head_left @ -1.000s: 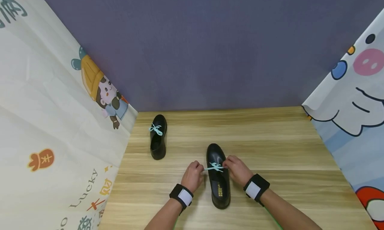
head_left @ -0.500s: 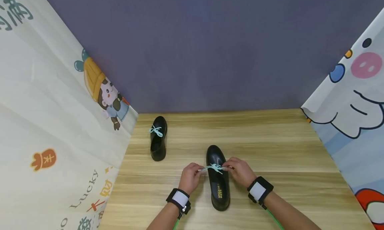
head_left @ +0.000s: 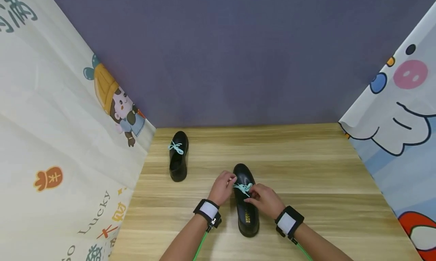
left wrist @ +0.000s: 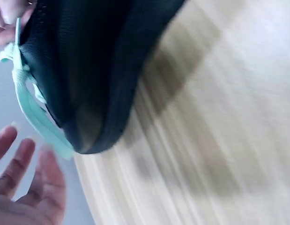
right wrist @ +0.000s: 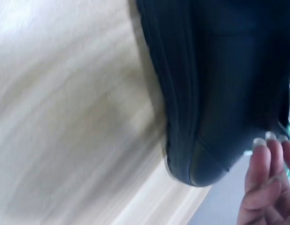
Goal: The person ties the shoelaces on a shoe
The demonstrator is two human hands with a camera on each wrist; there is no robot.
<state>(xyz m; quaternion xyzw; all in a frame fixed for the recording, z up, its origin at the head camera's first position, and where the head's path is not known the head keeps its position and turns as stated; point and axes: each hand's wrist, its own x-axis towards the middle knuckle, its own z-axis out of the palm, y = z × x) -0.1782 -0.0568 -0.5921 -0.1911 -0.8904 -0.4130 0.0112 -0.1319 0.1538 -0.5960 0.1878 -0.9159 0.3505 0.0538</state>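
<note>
A black leather shoe (head_left: 247, 212) stands toe-away on the wooden table (head_left: 306, 170), with a mint lace (head_left: 243, 187) tied in a bow over its throat. My right hand (head_left: 254, 197) lies over the shoe's opening and pinches the lace just below the bow. My left hand (head_left: 229, 179) is at the shoe's left side beside the bow. The left wrist view shows its fingers (left wrist: 23, 173) spread and holding nothing, next to the lace (left wrist: 32, 110). In the right wrist view, the right hand's fingertips (right wrist: 265, 154) sit against the shoe's toe (right wrist: 219, 93).
A second black shoe (head_left: 178, 160) with a tied mint lace (head_left: 175, 147) stands at the back left of the table. Cartoon-printed sheets (head_left: 51, 140) wall in the left and right sides, and a purple wall (head_left: 231, 56) closes the back.
Both hands were pulling the lace loops outward to the sides. Now the left hand has let go and moved forward beside the toe, and the right hand has come in over the shoe.
</note>
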